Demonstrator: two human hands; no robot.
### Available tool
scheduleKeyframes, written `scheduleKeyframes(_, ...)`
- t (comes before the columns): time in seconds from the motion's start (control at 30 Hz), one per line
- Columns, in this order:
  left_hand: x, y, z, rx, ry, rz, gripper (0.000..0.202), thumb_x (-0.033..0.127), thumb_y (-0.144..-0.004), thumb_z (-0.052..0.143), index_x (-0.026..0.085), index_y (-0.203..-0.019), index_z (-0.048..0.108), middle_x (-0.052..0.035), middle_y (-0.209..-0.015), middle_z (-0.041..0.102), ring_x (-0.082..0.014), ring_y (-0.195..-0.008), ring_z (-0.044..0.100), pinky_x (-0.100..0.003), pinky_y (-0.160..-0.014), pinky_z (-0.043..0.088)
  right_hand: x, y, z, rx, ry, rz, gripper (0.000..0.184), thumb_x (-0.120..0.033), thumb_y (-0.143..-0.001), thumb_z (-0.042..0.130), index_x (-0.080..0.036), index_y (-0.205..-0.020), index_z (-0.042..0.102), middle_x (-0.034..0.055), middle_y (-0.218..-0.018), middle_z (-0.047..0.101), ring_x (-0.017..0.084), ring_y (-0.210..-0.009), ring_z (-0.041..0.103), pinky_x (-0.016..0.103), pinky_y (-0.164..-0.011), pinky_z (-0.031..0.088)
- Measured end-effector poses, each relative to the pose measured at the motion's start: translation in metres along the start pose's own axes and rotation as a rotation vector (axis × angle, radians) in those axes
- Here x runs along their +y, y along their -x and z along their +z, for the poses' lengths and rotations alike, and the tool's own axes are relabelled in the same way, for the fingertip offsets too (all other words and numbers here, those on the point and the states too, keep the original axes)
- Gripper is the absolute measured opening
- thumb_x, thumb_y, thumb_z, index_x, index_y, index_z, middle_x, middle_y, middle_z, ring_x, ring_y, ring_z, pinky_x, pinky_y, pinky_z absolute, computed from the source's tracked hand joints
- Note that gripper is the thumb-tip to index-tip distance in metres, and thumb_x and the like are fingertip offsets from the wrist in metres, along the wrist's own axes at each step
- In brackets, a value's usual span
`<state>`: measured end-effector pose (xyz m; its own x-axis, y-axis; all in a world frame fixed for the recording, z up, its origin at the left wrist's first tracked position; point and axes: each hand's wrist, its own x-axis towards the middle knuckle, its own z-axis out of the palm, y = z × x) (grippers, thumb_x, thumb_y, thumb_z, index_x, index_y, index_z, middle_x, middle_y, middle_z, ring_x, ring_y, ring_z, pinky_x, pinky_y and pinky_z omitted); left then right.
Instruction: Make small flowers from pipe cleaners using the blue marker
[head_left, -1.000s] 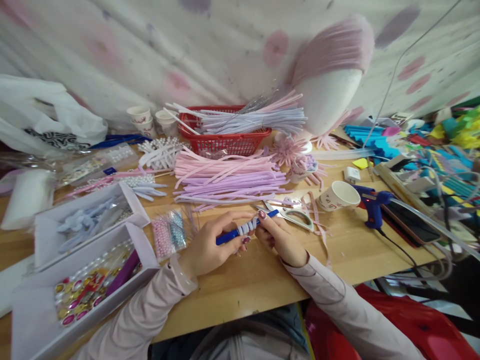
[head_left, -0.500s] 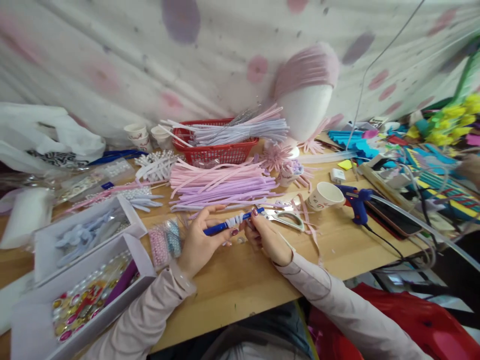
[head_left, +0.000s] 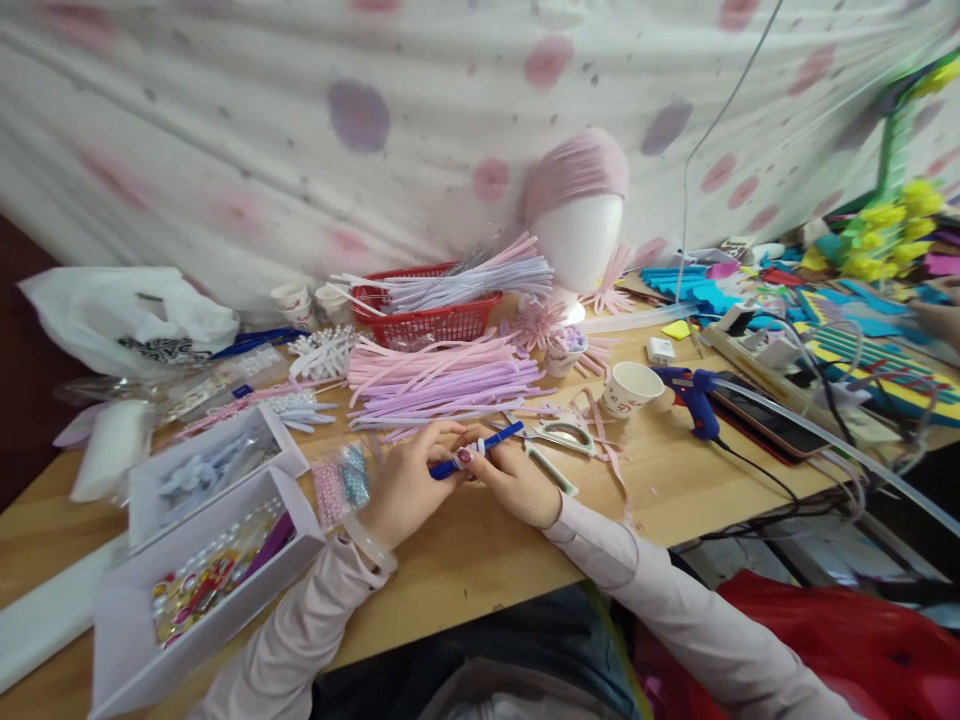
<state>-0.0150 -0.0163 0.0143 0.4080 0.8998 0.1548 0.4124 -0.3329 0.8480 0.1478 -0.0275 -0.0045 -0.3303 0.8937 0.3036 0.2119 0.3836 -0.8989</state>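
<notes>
Your left hand (head_left: 411, 488) grasps the slim blue pen-shaped stick (head_left: 505, 435) near its lower end, while the fingers of your right hand (head_left: 519, 482) pinch it farther along, the thumb pressing at the pale fuzzy coil (head_left: 480, 446) wound around it. The stick lies slanted between your two hands, its far tip bare beyond the right one; your fingers partly hide the coil.

Just past your right hand lie the scissors with pale green-grey handles (head_left: 568, 434), opened on the light wooden table (head_left: 487, 570). Beyond your knuckles are the bundled fuzzy pink stems (head_left: 420, 366) and fuzzy purple stems (head_left: 450, 395). Beside your left wrist sits a clear bag of pink beads (head_left: 328, 492). Farther right, the white paper cup (head_left: 634, 393) stands near the blue glue gun (head_left: 699, 408).
</notes>
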Motion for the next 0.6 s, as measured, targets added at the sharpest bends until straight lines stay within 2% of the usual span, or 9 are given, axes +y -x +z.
scheduleKeyframes(0.07, 0.004, 0.002, -0.001, 0.023, -0.147, 0.004, 0.038, 0.013, -0.071, 0.063, 0.02, -0.108, 0.055, 0.0021, -0.067, 0.07, -0.018, -0.07, 0.067, -0.028, -0.071, 0.048, -0.002, 0.0, -0.001, -0.003, 0.039, -0.063, 0.029, -0.043, -0.09, 0.05, -0.015, -0.089, 0.059, 0.0046, -0.086, 0.059, 0.016, -0.079, 0.055, 0.029, -0.074, 0.042)
scheduleKeyframes(0.2, 0.013, 0.003, -0.002, 0.0, -0.327, -0.02, 0.039, 0.01, -0.071, 0.059, 0.021, -0.109, 0.059, 0.0015, -0.065, 0.069, -0.0207, -0.072, 0.067, -0.028, -0.068, 0.046, -0.001, -0.002, -0.003, -0.013, 0.135, -0.106, 0.02, -0.035, -0.083, 0.063, -0.016, -0.077, 0.06, 0.0009, -0.073, 0.055, 0.014, -0.067, 0.048, 0.026, -0.063, 0.038)
scheduleKeyframes(0.43, 0.028, -0.004, 0.001, 0.013, -0.526, -0.055, 0.038, 0.013, -0.073, 0.057, 0.018, -0.111, 0.059, -0.0092, -0.089, 0.073, -0.0278, -0.087, 0.068, -0.031, -0.069, 0.047, -0.001, -0.002, -0.005, 0.03, 0.046, -0.074, 0.022, -0.032, -0.084, 0.06, -0.016, -0.07, 0.052, -0.0031, -0.066, 0.043, 0.01, -0.057, 0.038, 0.024, -0.055, 0.031)
scheduleKeyframes(0.6, 0.029, -0.005, 0.005, -0.022, -0.549, 0.001, 0.03, 0.014, -0.077, 0.057, 0.019, -0.106, 0.061, -0.007, -0.091, 0.074, -0.0259, -0.087, 0.068, -0.029, -0.07, 0.047, -0.003, -0.003, -0.012, -0.012, 0.067, -0.09, 0.025, -0.035, -0.086, 0.056, -0.016, -0.071, 0.054, -0.002, -0.068, 0.046, 0.01, -0.059, 0.041, 0.023, -0.056, 0.033)
